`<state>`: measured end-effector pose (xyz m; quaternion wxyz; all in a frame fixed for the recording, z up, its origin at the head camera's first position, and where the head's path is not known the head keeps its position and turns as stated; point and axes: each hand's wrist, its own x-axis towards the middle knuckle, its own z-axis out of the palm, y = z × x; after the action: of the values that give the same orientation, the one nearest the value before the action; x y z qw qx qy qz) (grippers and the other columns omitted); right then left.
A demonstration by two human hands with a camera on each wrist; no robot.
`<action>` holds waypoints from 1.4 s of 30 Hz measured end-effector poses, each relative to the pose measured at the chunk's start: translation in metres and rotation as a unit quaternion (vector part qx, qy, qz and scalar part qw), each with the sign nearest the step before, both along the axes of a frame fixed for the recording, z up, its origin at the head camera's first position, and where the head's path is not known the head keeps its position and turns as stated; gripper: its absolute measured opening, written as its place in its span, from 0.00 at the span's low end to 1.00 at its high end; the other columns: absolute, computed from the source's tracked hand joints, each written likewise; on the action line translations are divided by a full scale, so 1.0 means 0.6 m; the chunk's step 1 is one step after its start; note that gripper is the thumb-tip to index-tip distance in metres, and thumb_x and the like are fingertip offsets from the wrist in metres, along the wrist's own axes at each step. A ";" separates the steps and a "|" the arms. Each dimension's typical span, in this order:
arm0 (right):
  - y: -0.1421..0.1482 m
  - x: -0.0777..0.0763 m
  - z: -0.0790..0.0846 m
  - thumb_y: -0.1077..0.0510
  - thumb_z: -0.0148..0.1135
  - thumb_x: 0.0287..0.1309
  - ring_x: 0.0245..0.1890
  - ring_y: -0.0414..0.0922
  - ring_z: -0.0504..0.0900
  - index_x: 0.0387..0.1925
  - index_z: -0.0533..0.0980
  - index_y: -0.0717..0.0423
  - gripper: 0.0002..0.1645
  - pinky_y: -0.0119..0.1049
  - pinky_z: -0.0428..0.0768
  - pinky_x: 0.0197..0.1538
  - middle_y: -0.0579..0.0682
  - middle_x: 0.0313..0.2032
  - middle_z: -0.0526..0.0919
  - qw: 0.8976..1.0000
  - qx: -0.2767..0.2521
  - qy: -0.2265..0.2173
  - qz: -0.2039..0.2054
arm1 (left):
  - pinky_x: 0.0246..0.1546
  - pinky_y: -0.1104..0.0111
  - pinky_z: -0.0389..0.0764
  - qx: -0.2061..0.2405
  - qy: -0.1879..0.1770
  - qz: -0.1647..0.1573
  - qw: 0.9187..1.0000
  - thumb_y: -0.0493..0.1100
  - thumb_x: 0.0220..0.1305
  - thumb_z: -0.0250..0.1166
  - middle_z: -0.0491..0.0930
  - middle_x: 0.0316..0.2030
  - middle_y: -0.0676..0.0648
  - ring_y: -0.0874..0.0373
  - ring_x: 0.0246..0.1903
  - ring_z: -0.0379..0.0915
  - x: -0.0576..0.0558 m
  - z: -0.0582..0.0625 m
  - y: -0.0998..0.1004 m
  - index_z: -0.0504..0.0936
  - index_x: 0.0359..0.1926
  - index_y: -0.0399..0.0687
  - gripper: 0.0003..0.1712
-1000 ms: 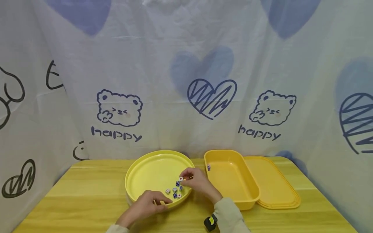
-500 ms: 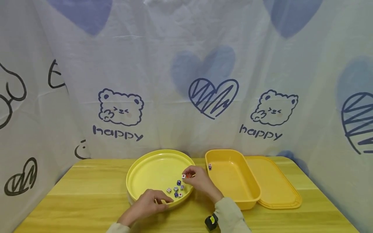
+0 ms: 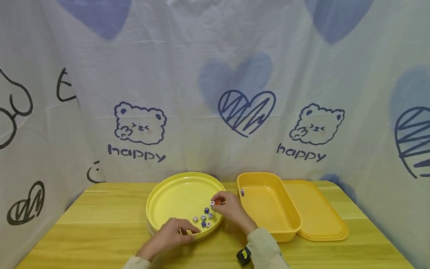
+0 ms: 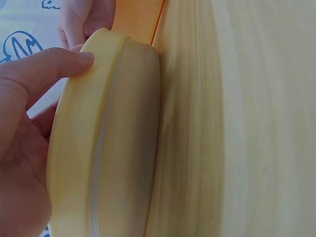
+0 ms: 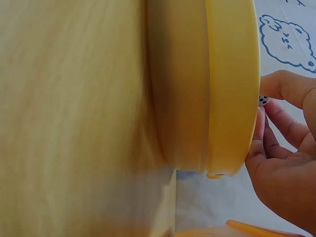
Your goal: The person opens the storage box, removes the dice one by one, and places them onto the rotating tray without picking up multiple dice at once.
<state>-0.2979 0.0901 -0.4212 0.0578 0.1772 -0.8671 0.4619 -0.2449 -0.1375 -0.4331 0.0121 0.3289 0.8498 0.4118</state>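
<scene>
A round yellow tray stands on the table, with several small dice, white and blue, near its front right edge. My left hand grips the tray's near rim, and in the left wrist view its thumb lies on the outer wall. Over the tray's right side, my right hand pinches a white die with a red dot. Something small and orange-red also shows among those fingers. In the right wrist view, a white die with black dots shows between thumb and fingers, beside the tray wall.
Right of the tray stands a deep orange-yellow box with small dice at its far left corner. Its flat lid lies beyond it on the table. A printed curtain hangs behind. A black device sits at the right wrist.
My right hand has risen slightly and moved a little right with the white die, away from the other dice. The left hand keeps its place on the rim.
</scene>
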 end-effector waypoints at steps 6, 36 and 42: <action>-0.001 -0.002 -0.004 0.64 0.70 0.51 0.30 0.41 0.72 0.32 0.80 0.60 0.06 0.34 0.73 0.35 0.45 0.26 0.76 1.000 0.004 0.015 0.006 | 0.29 0.72 0.74 -0.001 0.003 -0.001 1.000 0.37 0.57 0.69 0.85 0.35 0.53 0.69 0.27 0.72 -0.001 -0.002 0.000 0.89 0.39 0.43 0.08; 0.019 -0.004 0.018 0.66 0.61 0.59 0.43 0.51 0.78 0.45 0.81 0.66 0.12 0.44 0.76 0.49 0.57 0.42 0.82 0.993 -0.094 0.013 -0.071 | 0.28 0.72 0.74 -0.002 -0.008 -0.001 1.000 0.37 0.57 0.70 0.85 0.35 0.52 0.69 0.27 0.71 0.001 0.003 0.001 0.89 0.39 0.43 0.08; 0.040 -0.004 0.037 0.66 0.61 0.61 0.46 0.51 0.78 0.45 0.80 0.67 0.11 0.45 0.76 0.50 0.55 0.42 0.83 0.989 -0.122 0.010 -0.078 | 0.28 0.72 0.73 0.001 -0.011 0.002 1.000 0.37 0.56 0.70 0.85 0.35 0.52 0.69 0.27 0.71 -0.001 0.000 0.001 0.89 0.39 0.44 0.08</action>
<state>-0.3003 0.1139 -0.3993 0.1234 0.1050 -0.8151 0.5562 -0.2454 -0.1371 -0.4331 0.0201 0.3229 0.8498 0.4162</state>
